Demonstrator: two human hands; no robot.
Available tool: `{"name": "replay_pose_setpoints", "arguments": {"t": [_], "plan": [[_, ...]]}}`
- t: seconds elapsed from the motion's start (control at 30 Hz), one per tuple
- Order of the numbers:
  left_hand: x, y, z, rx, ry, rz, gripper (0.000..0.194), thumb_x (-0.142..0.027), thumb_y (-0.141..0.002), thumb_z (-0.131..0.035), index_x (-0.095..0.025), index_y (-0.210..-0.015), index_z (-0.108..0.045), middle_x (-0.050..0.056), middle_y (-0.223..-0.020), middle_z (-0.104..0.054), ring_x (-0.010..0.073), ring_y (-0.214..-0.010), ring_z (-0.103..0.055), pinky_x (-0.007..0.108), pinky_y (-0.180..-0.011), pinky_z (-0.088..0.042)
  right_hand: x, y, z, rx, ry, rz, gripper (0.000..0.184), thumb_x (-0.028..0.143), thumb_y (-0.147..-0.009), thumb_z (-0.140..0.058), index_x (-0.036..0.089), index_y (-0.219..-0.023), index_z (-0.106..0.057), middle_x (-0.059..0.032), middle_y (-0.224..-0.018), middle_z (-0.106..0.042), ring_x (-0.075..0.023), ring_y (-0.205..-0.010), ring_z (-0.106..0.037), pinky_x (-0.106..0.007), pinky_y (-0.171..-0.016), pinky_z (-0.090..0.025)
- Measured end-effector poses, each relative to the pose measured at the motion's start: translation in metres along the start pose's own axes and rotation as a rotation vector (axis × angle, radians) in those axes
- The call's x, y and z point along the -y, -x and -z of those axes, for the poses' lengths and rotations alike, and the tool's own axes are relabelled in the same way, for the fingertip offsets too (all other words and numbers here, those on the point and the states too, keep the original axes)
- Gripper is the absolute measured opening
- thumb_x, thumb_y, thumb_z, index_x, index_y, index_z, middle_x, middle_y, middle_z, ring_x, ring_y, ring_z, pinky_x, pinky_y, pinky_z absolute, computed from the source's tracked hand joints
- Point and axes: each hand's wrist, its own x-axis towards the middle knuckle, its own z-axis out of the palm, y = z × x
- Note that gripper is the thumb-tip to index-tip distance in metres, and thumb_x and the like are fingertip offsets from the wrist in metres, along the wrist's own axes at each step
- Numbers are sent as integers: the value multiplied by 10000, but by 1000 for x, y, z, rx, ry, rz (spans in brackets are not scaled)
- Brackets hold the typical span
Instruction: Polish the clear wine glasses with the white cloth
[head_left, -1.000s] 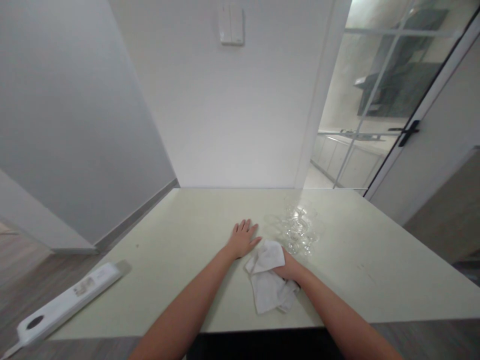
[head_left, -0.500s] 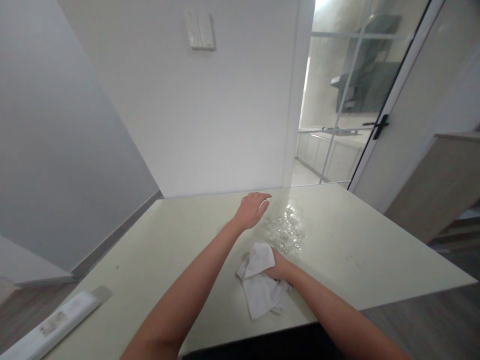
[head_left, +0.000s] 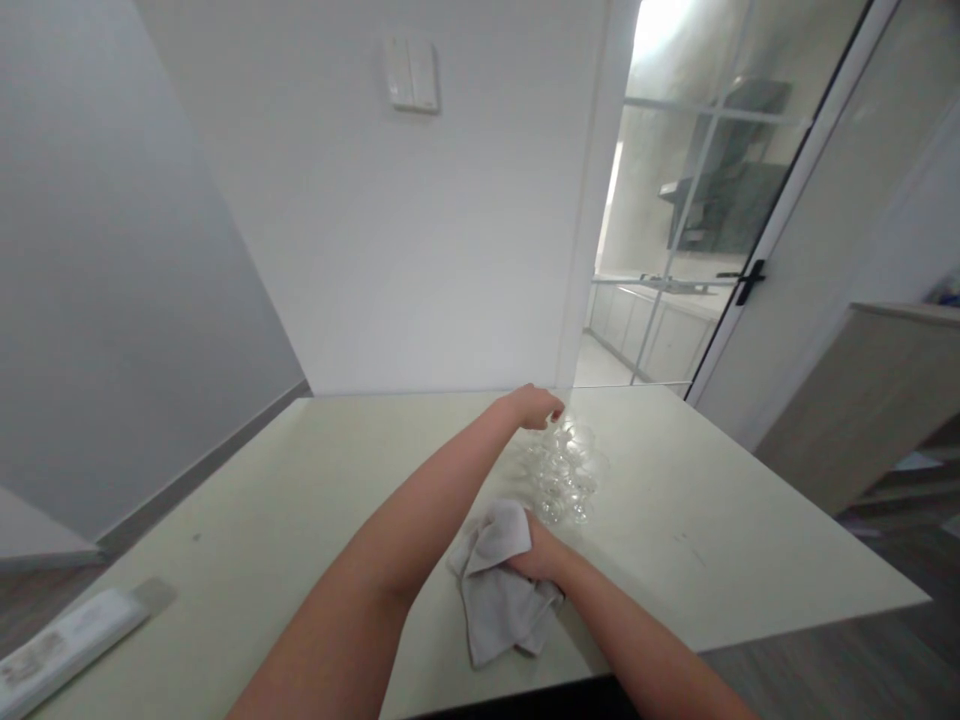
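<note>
Several clear stemmed glasses (head_left: 562, 475) are crowded together on the pale table, their outlines overlapping and hard to separate. My left hand (head_left: 538, 407) reaches over to the far side of this group. Its fingers are bent down and closed at a clear glass at the back; the exact contact is hard to see. Nearer to me, my right hand (head_left: 538, 550) grips a white cloth (head_left: 499, 600), its fingers partly covered by the folds. The cloth hangs in loose folds down to the tabletop, just in front of the glasses.
The pale table (head_left: 352, 470) meets a white wall at its far edge. A long white box (head_left: 71, 645) lies at the near left. Behind the right side stands a glazed door with a black handle (head_left: 744, 280), beside a wooden cabinet (head_left: 847, 390).
My left hand has moved right and its fingers have closed at the back glass. My right hand keeps the cloth in about the same place. The view has tilted slightly.
</note>
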Motion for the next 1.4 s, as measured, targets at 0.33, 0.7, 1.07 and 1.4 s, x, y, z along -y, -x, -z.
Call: {"name": "replay_pose_setpoints", "arguments": {"t": [0.33,0.7,1.07,1.4], "plan": [[77,68,1,-21,33,122,261,-197,-745,-629,-216,-998,-691,1,-913,-737,144,-797,-656,221,-662,-413,-2,4,0,12,27,-1,81,270,-804,-611,234,-830,-679,-32,-917,-750,-199,-905,-693,-342,-925,-522],[154,216,-3,129,31,411,236,-251,-732,-581,-228,-946,-679,-10,-847,-732,141,-764,-642,211,-664,-389,2,4,-3,-38,-101,-35,114,261,-798,-610,211,-832,-707,-59,-874,-760,-219,-838,-703,-354,-829,-551],[169,259,-22,170,174,437,245,-289,-708,-585,-206,-928,-653,10,-807,-723,162,-746,-659,231,-661,-431,-15,6,-9,-46,-135,-60,115,256,-828,-622,216,-875,-718,-41,-933,-763,-197,-881,-696,-332,-871,-538],[157,263,-15,156,148,444,548,-340,-724,-604,-205,-1254,-580,5,-802,-695,160,-726,-637,236,-671,-419,-7,5,-6,-52,-92,-3,117,240,-822,-606,206,-853,-713,-55,-910,-764,-197,-869,-701,-336,-856,-539]]}}
